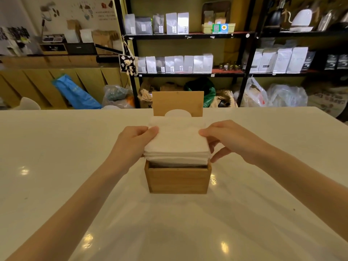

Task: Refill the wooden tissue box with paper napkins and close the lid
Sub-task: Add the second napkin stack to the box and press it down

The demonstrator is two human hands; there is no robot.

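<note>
- Left hand (131, 142): thumb lies on top of the napkin stack (177, 146) at its left edge, remaining fingers go under or behind the stack and are hidden. Reads as a pinch on the left side of the stack.
- Right hand (227, 138): thumb tip presses on the top right edge of the stack, the other fingers curl down along the right side, close together; lowest fingertip sits near the box's top right corner. Also a pinch grip.
- Both hands hold the same stack, one per side, forearms coming in from the bottom corners of the view.
- Napkin stack: white, square, several layers visible at the near edge. It sits over the open top of the wooden tissue box (178, 179), near edge just above the front rim, with a dark gap showing under it inside the box. Cannot tell whether the stack's far part rests on anything.
- Lid (178, 102): open, standing upright at the back of the box, with a rounded cutout visible at its lower edge just behind the napkins.
- Box stands upright on the white glossy table (56, 166), roughly centre of view.
- Beyond the table: black shelving (188, 35) stocked with white and grey pouches (177, 23), plastic bags on the floor underneath.
</note>
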